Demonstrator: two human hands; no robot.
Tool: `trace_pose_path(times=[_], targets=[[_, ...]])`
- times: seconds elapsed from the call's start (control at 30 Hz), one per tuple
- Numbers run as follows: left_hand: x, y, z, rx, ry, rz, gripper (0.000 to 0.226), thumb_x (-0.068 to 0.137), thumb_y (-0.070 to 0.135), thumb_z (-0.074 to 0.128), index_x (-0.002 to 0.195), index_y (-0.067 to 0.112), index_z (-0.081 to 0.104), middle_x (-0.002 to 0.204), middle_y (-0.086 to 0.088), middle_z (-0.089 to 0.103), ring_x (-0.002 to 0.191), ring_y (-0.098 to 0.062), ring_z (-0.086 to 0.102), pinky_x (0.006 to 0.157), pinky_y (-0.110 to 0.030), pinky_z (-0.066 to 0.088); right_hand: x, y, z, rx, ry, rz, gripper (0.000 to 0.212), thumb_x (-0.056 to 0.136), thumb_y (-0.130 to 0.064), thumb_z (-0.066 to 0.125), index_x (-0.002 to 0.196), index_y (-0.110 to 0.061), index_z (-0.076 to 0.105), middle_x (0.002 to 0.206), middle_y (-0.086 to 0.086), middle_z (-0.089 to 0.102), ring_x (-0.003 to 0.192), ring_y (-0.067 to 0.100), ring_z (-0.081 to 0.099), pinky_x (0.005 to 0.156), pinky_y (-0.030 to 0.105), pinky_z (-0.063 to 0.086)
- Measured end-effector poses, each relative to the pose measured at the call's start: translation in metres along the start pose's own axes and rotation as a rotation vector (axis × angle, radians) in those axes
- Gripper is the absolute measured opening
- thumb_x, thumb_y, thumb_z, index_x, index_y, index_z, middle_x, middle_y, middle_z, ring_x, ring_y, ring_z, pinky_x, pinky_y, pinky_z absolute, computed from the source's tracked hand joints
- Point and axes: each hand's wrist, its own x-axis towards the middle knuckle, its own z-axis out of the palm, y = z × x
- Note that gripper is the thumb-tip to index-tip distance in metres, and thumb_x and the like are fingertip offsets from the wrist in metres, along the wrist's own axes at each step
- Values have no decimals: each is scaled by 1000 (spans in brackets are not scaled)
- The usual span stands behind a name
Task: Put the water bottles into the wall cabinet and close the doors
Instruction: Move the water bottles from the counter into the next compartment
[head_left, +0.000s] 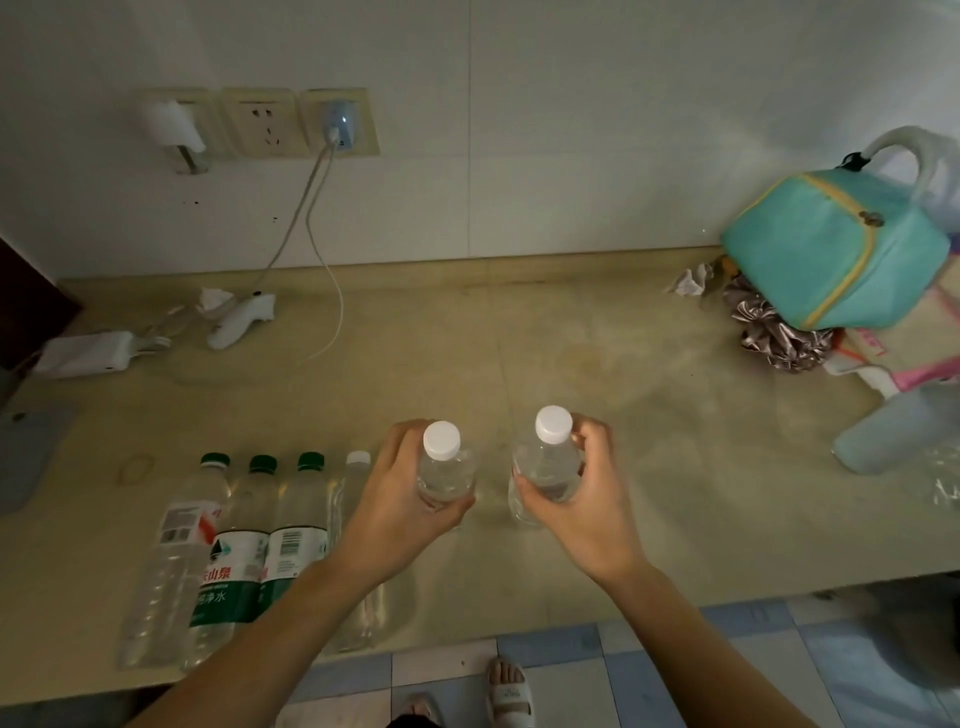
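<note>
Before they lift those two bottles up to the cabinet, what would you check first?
1. Left hand grips its white-capped bottle: ok.
2. Right hand grips the other bottle: ok.
3. Both caps on: ok.
4. Four bottles in the row on the counter stand apart from the arms' path: cannot tell.
5. Cabinet doors open: cannot tell, cabinet out of view.

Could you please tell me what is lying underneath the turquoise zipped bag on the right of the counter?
The turquoise zipped bag rests on a shiny crumpled silver-pink fabric piece and pink-and-white packaging. Whatever lies directly beneath the bag's middle is covered.
</note>
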Motion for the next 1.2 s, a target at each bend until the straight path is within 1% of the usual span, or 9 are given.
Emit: trace_pose_path(times=[0.13, 0.33, 0.4, 0.5, 0.63, 0.8, 0.97, 1.1, 1.2], targets=[[-2, -2, 1, -97, -46, -85, 82, 69, 42, 88, 129, 54, 34, 123, 29, 46, 118, 17, 44, 88, 2, 34, -9, 10, 2, 69, -3, 84, 74, 75, -30, 90, 132, -34, 44, 127, -12, 57, 116, -2, 56, 90, 10, 47], [-13, -12, 20, -313, -26, -277, 87, 58, 51, 89, 119, 75, 33, 119, 43, 53, 109, 14, 56, 77, -6, 49, -21, 41, 7, 215, -110, 273, 86, 73, -27, 92, 139, -45, 40, 129, -30, 58, 116, -3, 60, 95, 21, 51], [-17, -17, 24, -358, -30, -297, 84, 63, 43, 91, 121, 72, 38, 118, 42, 57, 108, 14, 58, 76, -7, 50, -22, 50, 8, 228, -151, 308, 84, 73, -24, 92, 139, -42, 42, 130, -26, 60, 115, -2, 62, 90, 19, 53], [-19, -25, 34, -408, -42, -340, 82, 66, 32, 93, 133, 47, 48, 118, 30, 64, 109, 4, 63, 83, -12, 52, -18, 54, 10, 218, -176, 318, 73, 73, -20, 91, 130, -38, 50, 121, -28, 67, 110, -5, 64, 83, 11, 52], [-8, -21, 33, -421, -34, -334, 69, 67, 14, 93, 125, 30, 58, 109, 16, 73, 101, -7, 70, 79, -19, 56, -10, 47, 13, 245, -121, 284, 64, 66, -8, 92, 118, -28, 60, 108, -18, 75, 102, 10, 72, 78, 19, 56], [26, 18, -8, -450, -11, -217, 59, 69, 12, 92, 114, 29, 60, 101, 23, 73, 91, 0, 71, 71, -9, 51, 1, -3, 3, 326, -30, 202, 51, 72, -19, 93, 116, -21, 69, 103, -5, 78, 95, 14, 75, 72, 20, 57], [64, 100, -83, -533, 83, 44, 51, 71, 15, 92, 113, 24, 64, 101, 12, 76, 93, -3, 71, 75, -14, 53, 31, -106, -36, 352, 102, 27, 50, 66, -24, 97, 107, -24, 68, 97, -17, 77, 87, -1, 73, 66, 13, 53], [86, 178, -151, -550, 180, 292, 50, 73, 29, 91, 116, 27, 66, 105, 11, 76, 97, -6, 72, 79, -17, 56, 49, -193, -77, 382, 167, -189, 49, 66, -28, 94, 109, -24, 69, 100, -11, 79, 92, 5, 74, 72, 14, 54], [98, 237, -202, -551, 277, 452, 48, 72, 38, 89, 115, 31, 67, 107, 9, 76, 102, -11, 72, 88, -32, 58, 57, -258, -108, 393, 189, -361, 46, 72, -26, 92, 111, -31, 70, 104, -11, 78, 98, 4, 72, 75, 13, 54]])
